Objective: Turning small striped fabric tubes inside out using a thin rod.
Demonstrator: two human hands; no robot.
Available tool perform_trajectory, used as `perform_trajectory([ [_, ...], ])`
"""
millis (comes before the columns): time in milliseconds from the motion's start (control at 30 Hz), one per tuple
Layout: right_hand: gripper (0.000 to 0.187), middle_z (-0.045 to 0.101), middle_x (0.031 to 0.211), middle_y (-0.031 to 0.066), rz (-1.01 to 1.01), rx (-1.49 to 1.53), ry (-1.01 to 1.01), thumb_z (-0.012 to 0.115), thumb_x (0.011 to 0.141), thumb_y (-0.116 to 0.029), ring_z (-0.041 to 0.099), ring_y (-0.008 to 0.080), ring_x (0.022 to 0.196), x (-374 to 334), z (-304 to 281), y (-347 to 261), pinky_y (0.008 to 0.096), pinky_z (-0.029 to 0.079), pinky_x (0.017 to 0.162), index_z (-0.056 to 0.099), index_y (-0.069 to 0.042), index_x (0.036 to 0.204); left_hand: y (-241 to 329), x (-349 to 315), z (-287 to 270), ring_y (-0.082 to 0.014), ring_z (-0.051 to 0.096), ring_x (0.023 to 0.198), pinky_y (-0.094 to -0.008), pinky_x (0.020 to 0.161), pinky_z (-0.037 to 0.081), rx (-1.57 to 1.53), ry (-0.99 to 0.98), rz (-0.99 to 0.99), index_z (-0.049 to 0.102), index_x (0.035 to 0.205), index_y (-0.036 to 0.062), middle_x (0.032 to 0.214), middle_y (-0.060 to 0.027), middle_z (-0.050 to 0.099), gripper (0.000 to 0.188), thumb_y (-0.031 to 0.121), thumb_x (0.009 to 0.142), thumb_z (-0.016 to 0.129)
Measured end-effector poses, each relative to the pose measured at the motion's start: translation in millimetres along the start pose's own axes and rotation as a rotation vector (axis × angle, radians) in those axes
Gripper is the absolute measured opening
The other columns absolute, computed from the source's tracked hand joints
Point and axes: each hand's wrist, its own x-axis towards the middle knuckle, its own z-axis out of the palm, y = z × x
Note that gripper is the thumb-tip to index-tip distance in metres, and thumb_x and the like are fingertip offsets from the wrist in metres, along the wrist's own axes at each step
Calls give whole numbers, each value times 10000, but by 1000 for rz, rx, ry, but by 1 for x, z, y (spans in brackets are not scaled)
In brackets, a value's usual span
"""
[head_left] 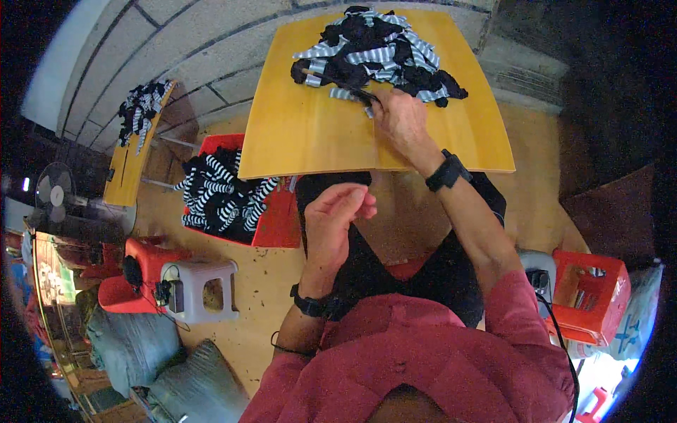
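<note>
My right hand (pixel 403 121) is over the yellow tabletop (pixel 310 137), its fingers closed around a dark, slim, stick-like tool (pixel 356 92). The tool points left along the near edge of a heap of black and grey-white striped fabric pieces (pixel 374 55); its exact kind is unclear. Closer to my body, my left hand (pixel 337 215) hovers above my lap, just off the table's near edge. Its fingers are curled in with the thumb pressed against them, and anything inside them is hidden.
A red bin (pixel 278 222) of black-and-white striped pieces stands left of the table. Further left are a small table (pixel 127 166) with more fabric, a fan (pixel 55 192), a grey stool (pixel 201 289) and stuffed sacks (pixel 134 345). A red stool (pixel 592 296) is at right.
</note>
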Motion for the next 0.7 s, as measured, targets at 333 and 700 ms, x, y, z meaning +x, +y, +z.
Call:
perform_trajectory([
  [333, 173, 571, 798, 139, -137, 382, -128, 615, 725, -126, 578, 337, 643, -105, -64, -41, 427, 470, 535, 617, -65, 886, -55, 45, -25, -197, 591, 859, -342, 746, 476, -622, -170, -239, 539, 1061, 26, 902, -89, 617, 237, 174, 878, 513],
  [700, 247, 639, 793, 169, 323, 245, -208, 614, 796, -243, 628, 312, 742, -87, -77, 19, 378, 490, 665, 633, -47, 945, -53, 38, -25, -221, 560, 758, -372, 733, 460, -637, -22, -234, 543, 1015, 34, 930, -96, 605, 209, 57, 807, 523],
])
